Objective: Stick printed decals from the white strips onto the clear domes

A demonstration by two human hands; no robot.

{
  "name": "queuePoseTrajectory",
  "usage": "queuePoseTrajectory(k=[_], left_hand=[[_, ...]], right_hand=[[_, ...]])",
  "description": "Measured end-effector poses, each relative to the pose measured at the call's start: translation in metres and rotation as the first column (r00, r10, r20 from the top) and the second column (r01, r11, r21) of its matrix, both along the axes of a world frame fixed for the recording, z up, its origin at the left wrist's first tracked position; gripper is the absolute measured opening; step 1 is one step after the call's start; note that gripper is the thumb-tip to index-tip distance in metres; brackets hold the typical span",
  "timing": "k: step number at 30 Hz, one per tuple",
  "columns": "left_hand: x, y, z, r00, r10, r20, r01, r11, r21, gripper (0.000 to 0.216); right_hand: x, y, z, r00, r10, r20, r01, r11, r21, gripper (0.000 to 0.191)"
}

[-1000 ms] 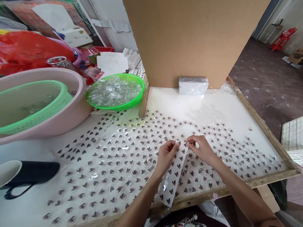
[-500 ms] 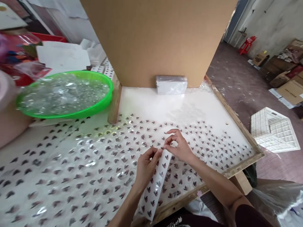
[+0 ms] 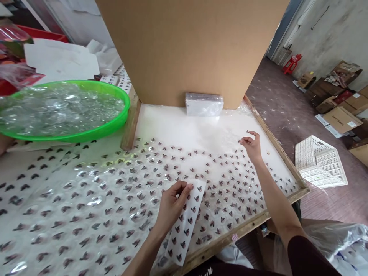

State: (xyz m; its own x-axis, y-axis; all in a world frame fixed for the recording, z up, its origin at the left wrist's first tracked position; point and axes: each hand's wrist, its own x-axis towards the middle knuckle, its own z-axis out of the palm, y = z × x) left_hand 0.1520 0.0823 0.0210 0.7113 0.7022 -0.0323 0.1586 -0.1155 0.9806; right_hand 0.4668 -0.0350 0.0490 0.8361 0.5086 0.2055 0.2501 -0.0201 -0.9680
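Note:
My left hand (image 3: 171,202) pinches the upper end of a white sticker strip (image 3: 184,226) printed with small dark figures; the strip hangs toward the table's near edge. My right hand (image 3: 251,144) is stretched out to the far right of the white table sheet (image 3: 201,132), thumb and forefinger pinched together over the end of a row of small dark stickers (image 3: 224,168). What it pinches is too small to make out. Clear domes cover many of the stickers on the sheet.
A green basin (image 3: 61,111) of clear domes sits at the left. A tall cardboard panel (image 3: 189,46) stands behind, with a wrapped white packet (image 3: 203,103) at its foot. A wooden frame (image 3: 276,143) edges the table. A white crate (image 3: 319,161) and cardboard boxes (image 3: 339,111) lie on the floor at right.
My right hand has left the top of the strip and reached out to the far right of the sheet. The left hand still holds the strip. The view has swung right.

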Motion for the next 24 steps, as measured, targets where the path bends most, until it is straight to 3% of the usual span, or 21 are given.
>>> queuePoseTrajectory(k=[3,6,18,23,24], left_hand=[[0.000,0.000,0.000,1.000,-0.017,-0.010,0.017,1.000,0.008,0.033],[-0.001,0.001,-0.002,1.000,-0.018,-0.016,0.019,1.000,0.014,0.033],[0.000,0.004,0.002,0.999,-0.015,-0.030,0.017,0.999,0.041,0.035],[0.000,0.003,0.002,0.999,-0.017,-0.027,0.018,0.999,0.029,0.035],[0.000,0.003,0.002,1.000,-0.016,-0.025,0.017,0.999,0.030,0.035]], right_hand=[[0.054,-0.012,-0.016,0.995,-0.089,-0.042,0.077,0.970,-0.231,0.055],[0.076,-0.020,-0.032,0.993,-0.114,-0.034,0.090,0.908,-0.409,0.054],[0.077,-0.011,-0.051,0.984,-0.088,0.152,0.163,0.788,-0.594,0.042],[0.079,-0.020,-0.047,0.934,0.013,0.356,0.273,0.617,-0.738,0.045],[0.080,-0.022,-0.045,0.927,0.018,0.376,0.289,0.605,-0.742,0.045]])
